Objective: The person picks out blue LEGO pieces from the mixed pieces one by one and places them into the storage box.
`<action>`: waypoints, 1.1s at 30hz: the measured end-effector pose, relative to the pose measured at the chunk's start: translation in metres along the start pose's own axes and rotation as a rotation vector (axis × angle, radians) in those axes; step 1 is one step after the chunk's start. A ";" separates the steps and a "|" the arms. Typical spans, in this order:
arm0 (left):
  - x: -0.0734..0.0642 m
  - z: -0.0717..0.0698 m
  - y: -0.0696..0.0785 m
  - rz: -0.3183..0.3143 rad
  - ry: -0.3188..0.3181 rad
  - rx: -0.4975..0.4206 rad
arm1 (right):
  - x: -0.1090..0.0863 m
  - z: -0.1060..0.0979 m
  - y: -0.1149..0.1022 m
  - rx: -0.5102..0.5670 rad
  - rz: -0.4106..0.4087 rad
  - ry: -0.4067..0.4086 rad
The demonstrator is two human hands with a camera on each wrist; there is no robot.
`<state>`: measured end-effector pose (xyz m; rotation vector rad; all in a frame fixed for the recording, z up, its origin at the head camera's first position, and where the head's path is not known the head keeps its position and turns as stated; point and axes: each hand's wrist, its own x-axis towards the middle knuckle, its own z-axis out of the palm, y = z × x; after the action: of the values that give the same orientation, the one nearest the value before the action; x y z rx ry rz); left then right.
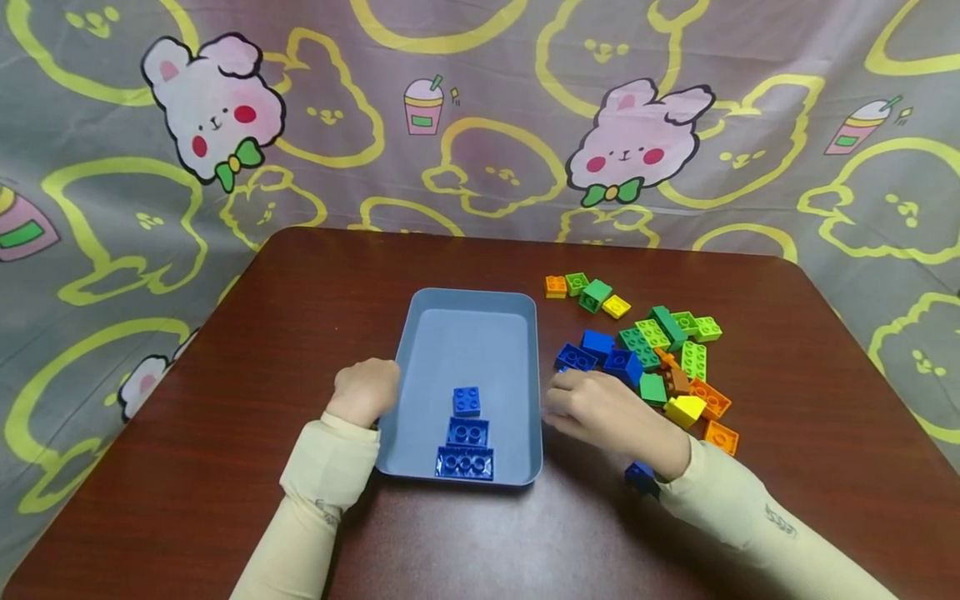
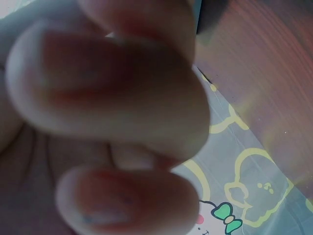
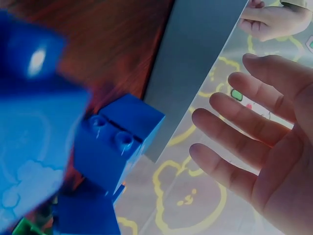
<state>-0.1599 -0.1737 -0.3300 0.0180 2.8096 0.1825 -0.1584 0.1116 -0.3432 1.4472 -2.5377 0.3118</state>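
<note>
A grey-blue tray (image 1: 480, 350) lies on the table. Inside it, toward the near edge, three blue building bricks stand in a column: a small square one (image 1: 467, 402), a middle one (image 1: 468, 432) and a longer one (image 1: 465, 463). My left hand (image 1: 366, 392) grips the tray's left rim with curled fingers; the contact itself is mostly hidden. Just beyond the right rim is my right hand (image 1: 600, 412), its fingers (image 3: 234, 132) spread and holding nothing in the right wrist view. Blue bricks (image 3: 117, 142) lie close to it, one very near that camera.
Right of the tray, a loose pile of green bricks (image 1: 639, 346), orange bricks (image 1: 722, 437) and yellow bricks (image 1: 685, 411) covers the table (image 1: 300, 283). A short row with a yellow brick (image 1: 617, 307) lies farther back. One blue brick (image 1: 640, 475) sits by my right wrist.
</note>
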 end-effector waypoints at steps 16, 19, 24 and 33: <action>0.000 0.000 0.000 -0.007 -0.015 0.018 | -0.024 -0.010 0.005 -0.008 0.037 -0.044; 0.000 0.000 0.000 -0.005 -0.013 0.018 | -0.030 -0.010 0.005 0.001 0.056 -0.069; 0.000 0.000 0.000 -0.005 -0.010 0.019 | -0.040 -0.010 0.006 -0.026 0.054 -0.093; 0.001 0.000 0.000 -0.002 -0.006 0.018 | -0.056 -0.008 0.007 -0.015 0.080 -0.120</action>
<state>-0.1605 -0.1738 -0.3305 0.0205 2.8051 0.1563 -0.1357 0.1629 -0.3518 1.4014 -2.6911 0.2241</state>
